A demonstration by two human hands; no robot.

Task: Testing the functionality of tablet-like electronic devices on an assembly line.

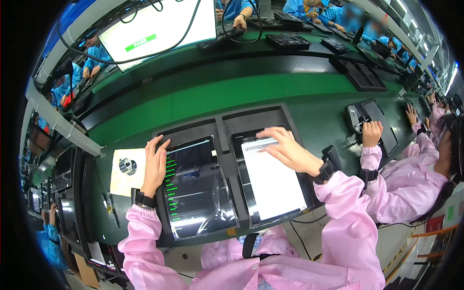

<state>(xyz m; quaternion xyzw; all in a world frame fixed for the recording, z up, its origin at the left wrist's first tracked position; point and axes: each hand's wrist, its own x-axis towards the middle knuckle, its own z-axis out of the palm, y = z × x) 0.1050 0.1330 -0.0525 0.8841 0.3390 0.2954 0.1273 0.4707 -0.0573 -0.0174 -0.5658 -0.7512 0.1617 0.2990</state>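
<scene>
Two tablets lie side by side in a dark foam tray [226, 170] on the green bench. The left tablet [198, 193] has a black screen with a column of green text lines; the right tablet [273, 186] shows a mostly white screen. At the left tablet's upper left edge rests my left hand [154, 164], its fingers stretched out and holding nothing. My right hand [289, 152] is over the top of the right tablet, fingers apart with the fingertips near the white screen's upper edge. Whether those fingertips touch the glass I cannot tell.
A pale yellow sheet [121, 181] with a round silvery piece lies left of the tray, near a slim pen-like tool [112, 210]. A large monitor [162, 29] stands beyond the conveyor [217, 94]. To the right, a pink-sleeved co-worker [401, 188] works beside another device [374, 123].
</scene>
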